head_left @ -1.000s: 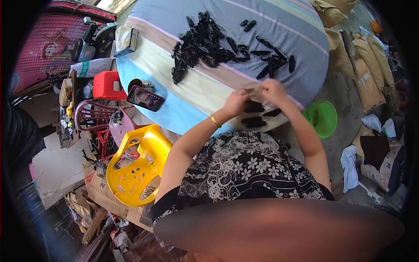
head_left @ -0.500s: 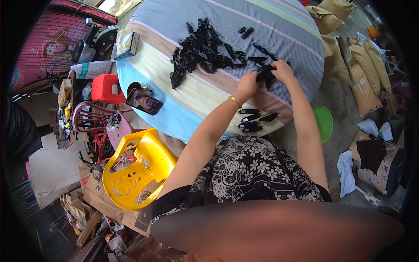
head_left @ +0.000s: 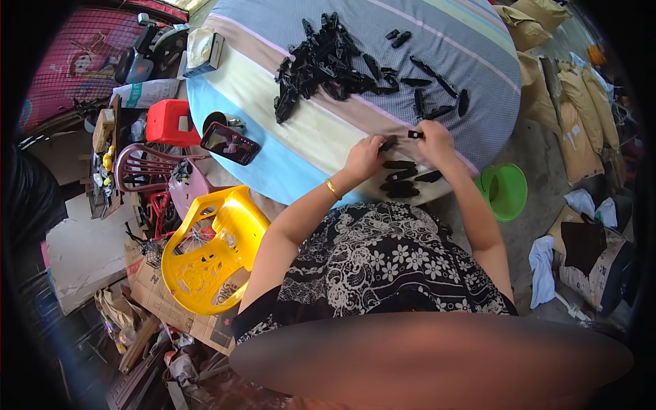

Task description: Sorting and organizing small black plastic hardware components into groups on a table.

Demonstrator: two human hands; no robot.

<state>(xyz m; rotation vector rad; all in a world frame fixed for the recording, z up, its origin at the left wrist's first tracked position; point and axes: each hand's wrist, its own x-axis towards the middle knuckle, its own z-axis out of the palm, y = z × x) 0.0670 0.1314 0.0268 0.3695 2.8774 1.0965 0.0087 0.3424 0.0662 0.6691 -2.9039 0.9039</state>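
The right hand (head_left: 437, 140) pinches a small black plastic piece (head_left: 415, 134); the left hand (head_left: 364, 157), seemingly closed on another (head_left: 388, 144), lies just left.

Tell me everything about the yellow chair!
The yellow chair looks like shiny moulded plastic, with cut-out holes in its seat or back and a curved rim. It is tipped over, not standing upright, down on the left of the person, resting on flattened cardboard beside a pink chair. Neither hand touches it.
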